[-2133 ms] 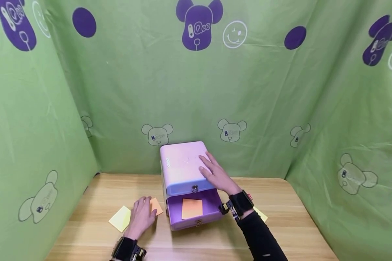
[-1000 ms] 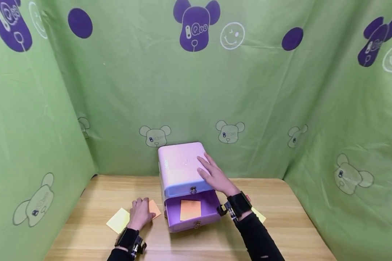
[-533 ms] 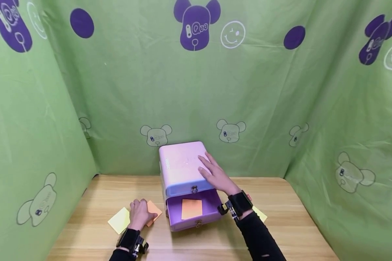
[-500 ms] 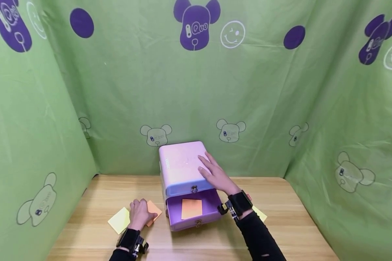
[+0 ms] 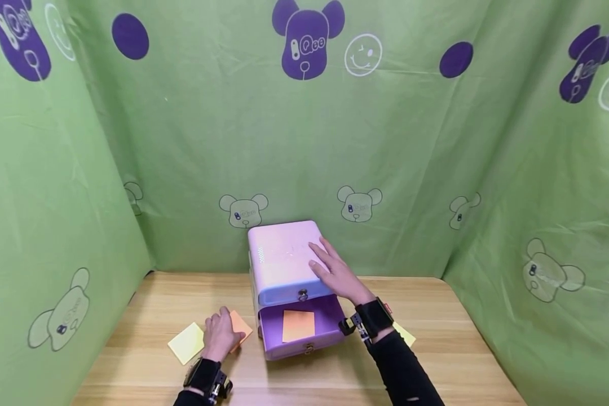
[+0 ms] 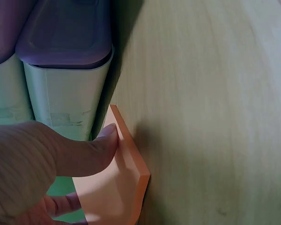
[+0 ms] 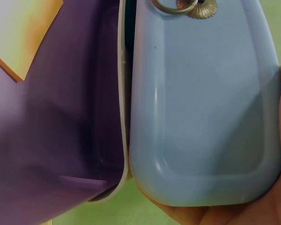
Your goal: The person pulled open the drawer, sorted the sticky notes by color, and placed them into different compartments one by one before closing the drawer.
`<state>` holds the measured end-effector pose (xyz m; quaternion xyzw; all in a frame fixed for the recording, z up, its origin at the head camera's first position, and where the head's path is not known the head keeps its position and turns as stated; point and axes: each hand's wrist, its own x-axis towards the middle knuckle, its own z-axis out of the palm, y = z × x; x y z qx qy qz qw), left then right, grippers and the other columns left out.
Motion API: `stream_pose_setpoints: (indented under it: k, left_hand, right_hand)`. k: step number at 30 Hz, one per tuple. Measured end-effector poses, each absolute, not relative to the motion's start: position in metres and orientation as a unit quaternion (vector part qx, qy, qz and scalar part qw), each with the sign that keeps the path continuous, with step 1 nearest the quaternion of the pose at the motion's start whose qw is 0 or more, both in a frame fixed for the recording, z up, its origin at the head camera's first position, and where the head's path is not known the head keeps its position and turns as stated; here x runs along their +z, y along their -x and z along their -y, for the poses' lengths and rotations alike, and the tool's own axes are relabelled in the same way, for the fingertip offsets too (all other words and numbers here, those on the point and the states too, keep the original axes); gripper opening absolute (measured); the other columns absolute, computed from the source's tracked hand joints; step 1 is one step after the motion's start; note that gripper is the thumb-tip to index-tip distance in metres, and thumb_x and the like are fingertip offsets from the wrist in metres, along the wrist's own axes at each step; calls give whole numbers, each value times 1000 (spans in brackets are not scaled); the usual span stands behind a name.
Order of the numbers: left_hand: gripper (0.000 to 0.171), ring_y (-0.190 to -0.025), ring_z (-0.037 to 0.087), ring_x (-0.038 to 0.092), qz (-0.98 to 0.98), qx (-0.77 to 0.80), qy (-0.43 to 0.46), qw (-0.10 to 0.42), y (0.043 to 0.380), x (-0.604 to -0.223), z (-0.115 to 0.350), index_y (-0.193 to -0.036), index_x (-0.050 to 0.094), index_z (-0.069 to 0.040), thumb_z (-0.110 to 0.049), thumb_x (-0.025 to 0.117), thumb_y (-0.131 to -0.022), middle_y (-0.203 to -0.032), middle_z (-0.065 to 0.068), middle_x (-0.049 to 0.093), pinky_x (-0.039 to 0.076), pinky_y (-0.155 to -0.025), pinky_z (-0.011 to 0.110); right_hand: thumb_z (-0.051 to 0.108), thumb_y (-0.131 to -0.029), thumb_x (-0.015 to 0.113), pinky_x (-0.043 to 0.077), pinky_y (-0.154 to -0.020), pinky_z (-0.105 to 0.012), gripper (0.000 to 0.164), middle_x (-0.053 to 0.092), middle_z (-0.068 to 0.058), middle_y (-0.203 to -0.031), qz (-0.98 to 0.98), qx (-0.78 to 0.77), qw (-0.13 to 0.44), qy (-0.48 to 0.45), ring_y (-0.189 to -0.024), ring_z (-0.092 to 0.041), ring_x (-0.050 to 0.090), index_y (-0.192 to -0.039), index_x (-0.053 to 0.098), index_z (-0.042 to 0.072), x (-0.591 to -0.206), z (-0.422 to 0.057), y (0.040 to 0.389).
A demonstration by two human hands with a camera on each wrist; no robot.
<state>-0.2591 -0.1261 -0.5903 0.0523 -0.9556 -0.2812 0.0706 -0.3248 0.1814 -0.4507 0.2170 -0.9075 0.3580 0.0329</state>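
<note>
In the head view my left hand (image 5: 220, 334) pinches an orange sticky note pad (image 5: 240, 325) low over the table, left of a small two-drawer cabinet (image 5: 286, 254). The left wrist view shows the thumb along one edge of that pad (image 6: 114, 187), with fingertips at its opposite side. My right hand (image 5: 337, 276) rests with spread fingers on the cabinet's top right edge. Below the closed blue upper drawer (image 7: 206, 103), the purple lower drawer (image 5: 330, 316) is pulled out. Another orange sticky note pad (image 5: 298, 326) lies inside it.
A yellow sticky note pad (image 5: 186, 343) lies on the wooden table (image 5: 451, 349) to the left of my left hand. Another yellow pad (image 5: 405, 335) is partly hidden by my right forearm. Green printed cloth (image 5: 411, 141) encloses the table's back and sides.
My left hand has drawn back a little, and its thumb has come onto the orange pad, which has turned and shifted slightly. The right hand and the drawers stay as they were.
</note>
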Motion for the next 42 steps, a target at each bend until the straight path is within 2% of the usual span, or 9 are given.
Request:
stream_pose_setpoints:
  k: [5,12,15,19,22,27,31,42]
  left_hand:
    - [64,-85,40,56,952,-295,-62,55,259,-590,126,-111,56,12,-18,92,-66,-95,29,61,53,-71,50]
    - [60,-80,32,56,937,-341,-72,32,257,-592,130,-106,62,9,-19,93,-63,-88,20,58,51,-64,40]
    - [57,-82,34,61,931,-357,-61,35,256,-595,133,-110,62,9,-21,89,-70,-92,23,63,52,-66,42]
    - [33,-89,37,67,921,-382,-63,38,256,-599,140,-105,63,7,-16,74,-84,-100,26,69,56,-74,47]
    - [21,-85,34,68,911,-402,-84,27,255,-600,144,-100,65,5,-12,65,-89,-98,24,71,56,-71,43]
    - [25,-65,21,66,884,-454,-109,-3,253,-600,145,-107,65,9,-10,60,-92,-91,20,70,56,-56,31]
    - [27,-50,15,62,851,-512,-111,-23,249,-597,145,-113,62,13,-6,57,-95,-87,18,64,58,-47,29]
    - [19,-62,21,61,805,-582,-114,-33,232,-587,153,-115,52,9,-3,50,-100,-88,16,58,63,-54,36]
  right_hand:
    - [42,-106,47,23,-121,-70,60,8,-14,-173,906,359,39,-220,-156,-43,19,-160,33,20,-451,-181,326]
    - [42,-106,47,23,-122,-69,60,8,-14,-173,906,361,34,-219,-156,-43,18,-159,33,21,-451,-182,326]
    - [44,-106,47,23,-122,-69,60,10,-14,-172,906,362,35,-215,-157,-42,19,-159,34,22,-452,-183,327]
    - [44,-105,48,23,-122,-68,60,10,-14,-172,906,362,36,-215,-157,-41,19,-159,34,22,-454,-183,327]
    - [43,-106,48,23,-122,-68,60,9,-14,-172,907,360,34,-216,-157,-41,18,-159,34,21,-454,-183,326]
    - [43,-106,47,22,-122,-69,59,8,-15,-172,906,362,35,-218,-157,-42,17,-159,33,21,-453,-183,327]
    - [43,-106,47,22,-122,-70,60,9,-13,-173,904,365,37,-217,-157,-42,17,-159,33,22,-451,-184,328]
    - [44,-106,47,23,-122,-70,60,8,-13,-173,905,364,33,-217,-157,-41,16,-159,33,22,-453,-183,327]
